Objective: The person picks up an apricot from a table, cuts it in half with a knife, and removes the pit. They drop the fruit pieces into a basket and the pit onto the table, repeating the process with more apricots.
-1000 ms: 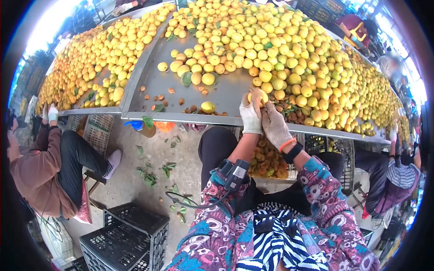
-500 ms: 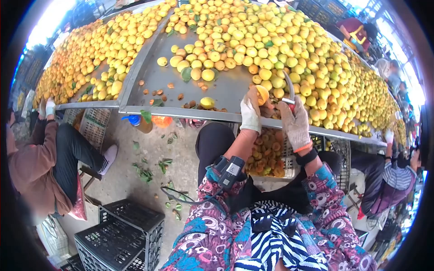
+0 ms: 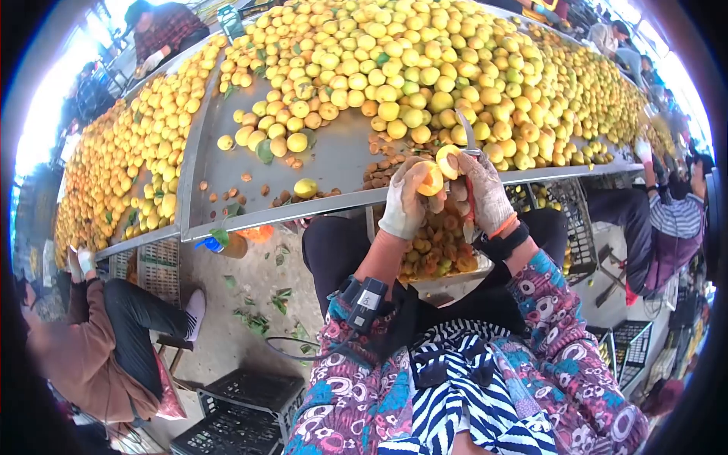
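My left hand (image 3: 404,201), in a pale glove, is closed on an orange apricot half (image 3: 431,179), its cut face showing. Also gloved, my right hand (image 3: 487,193) grips a curved knife (image 3: 467,130) whose blade points up and away, with part of a red handle visible at the palm. Another apricot half (image 3: 448,161), with a brown centre, sits at the right fingertips, beside the first. Both hands are just over the near edge of a metal table (image 3: 303,206). Below them, a crate of apricot halves (image 3: 436,246) shows between my knees.
A large heap of whole apricots (image 3: 425,61) covers much of the table. Brown pits (image 3: 383,163) lie near its edge. Black crates (image 3: 235,425) stand on the floor at left. A person in a brown top (image 3: 91,341) sits left; another in stripes (image 3: 675,216) sits right.
The apricot at my left hand now shows as two separate halves, one at each hand. My hands have come closer together, and the camera view has shifted.
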`<action>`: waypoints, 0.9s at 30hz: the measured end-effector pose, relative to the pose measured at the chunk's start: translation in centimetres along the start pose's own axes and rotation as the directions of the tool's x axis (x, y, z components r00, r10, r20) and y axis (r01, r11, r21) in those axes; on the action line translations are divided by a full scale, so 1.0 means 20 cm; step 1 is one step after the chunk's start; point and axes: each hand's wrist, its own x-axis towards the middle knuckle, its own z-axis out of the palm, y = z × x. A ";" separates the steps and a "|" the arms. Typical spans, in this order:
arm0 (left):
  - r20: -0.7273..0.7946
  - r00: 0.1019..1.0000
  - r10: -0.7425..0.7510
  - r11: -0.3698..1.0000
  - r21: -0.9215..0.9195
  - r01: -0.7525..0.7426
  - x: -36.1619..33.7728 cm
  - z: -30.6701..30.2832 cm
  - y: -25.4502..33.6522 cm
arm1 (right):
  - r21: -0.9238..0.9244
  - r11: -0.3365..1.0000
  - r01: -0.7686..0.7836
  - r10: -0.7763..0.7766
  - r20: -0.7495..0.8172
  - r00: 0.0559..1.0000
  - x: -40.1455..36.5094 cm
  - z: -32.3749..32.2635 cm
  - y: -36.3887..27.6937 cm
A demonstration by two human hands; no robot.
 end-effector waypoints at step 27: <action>-0.079 0.963 -0.259 0.917 -0.332 0.220 0.03 -0.05 -0.12 | -0.469 0.883 0.021 -0.022 0.004 1.000 0.02 -0.07 -0.09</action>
